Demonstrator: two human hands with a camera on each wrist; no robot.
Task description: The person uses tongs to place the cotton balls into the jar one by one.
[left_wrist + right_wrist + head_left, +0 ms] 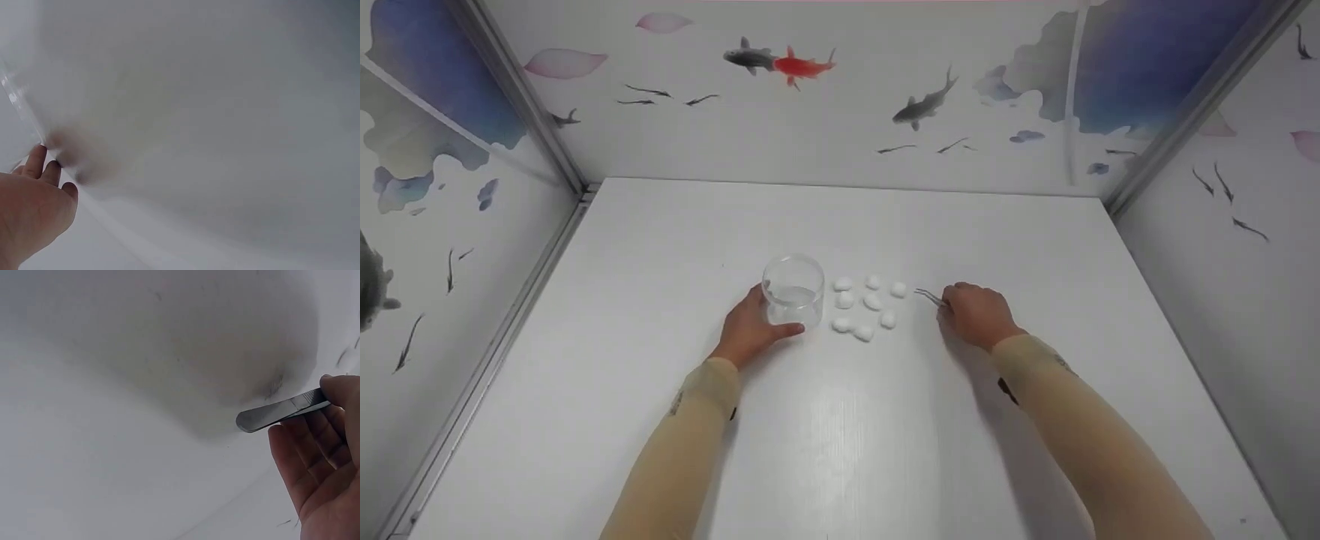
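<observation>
A clear round jar (793, 292) with an open top stands on the white table, left of several white cotton balls (872, 301). My left hand (754, 326) holds the jar from its left side, the thumb across the near side near the base. In the left wrist view, the fingertips of the left hand (42, 208) touch the jar's clear edge (16, 100). To the right of the cotton balls, my right hand (981, 313) grips metal tweezers (930, 295), their tips pointing left toward the balls. The right wrist view shows the tweezers' broad rear end (267, 415) pinched by the right hand (326, 478).
The white table (840, 435) is bounded by a back panel (840, 142) and side panels printed with fish and petals. Metal rails (521, 97) run along the corners. The cotton balls lie spread between the two hands, a few of them touching.
</observation>
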